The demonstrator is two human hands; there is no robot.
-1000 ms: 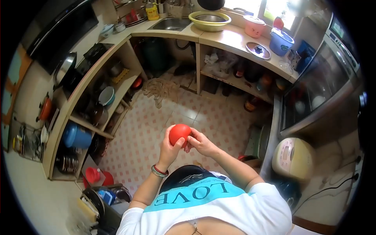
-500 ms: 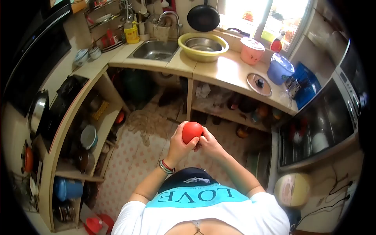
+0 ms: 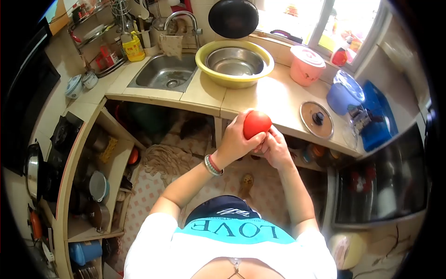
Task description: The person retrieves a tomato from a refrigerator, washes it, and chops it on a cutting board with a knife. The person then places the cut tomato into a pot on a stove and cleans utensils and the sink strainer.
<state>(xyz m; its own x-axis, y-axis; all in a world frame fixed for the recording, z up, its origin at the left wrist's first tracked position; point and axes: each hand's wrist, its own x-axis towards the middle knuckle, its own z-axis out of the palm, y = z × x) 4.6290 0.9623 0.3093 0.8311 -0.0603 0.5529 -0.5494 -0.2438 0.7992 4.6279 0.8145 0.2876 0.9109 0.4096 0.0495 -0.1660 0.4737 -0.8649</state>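
Note:
A smooth, round red object (image 3: 257, 124) is held up at the front edge of the counter (image 3: 241, 103). My left hand (image 3: 236, 142), with bracelets at its wrist, wraps round its left side, thumb across the lower front. Close against its lower right is my right hand (image 3: 275, 148), fingers curled in; whether these fingers grip the red object or something small beneath it is hidden.
Behind the hands stands a yellow basin (image 3: 234, 82) holding a metal bowl (image 3: 237, 62), with the sink (image 3: 165, 74) to its left. A glass lid (image 3: 317, 120), a pink bucket (image 3: 306, 65) and a blue bucket (image 3: 345, 93) are on the right counter.
The counter, sink and basin appear nearer and lower in view. Both hands have moved up and right in the picture with the red object, which stays held. A foot now shows below.

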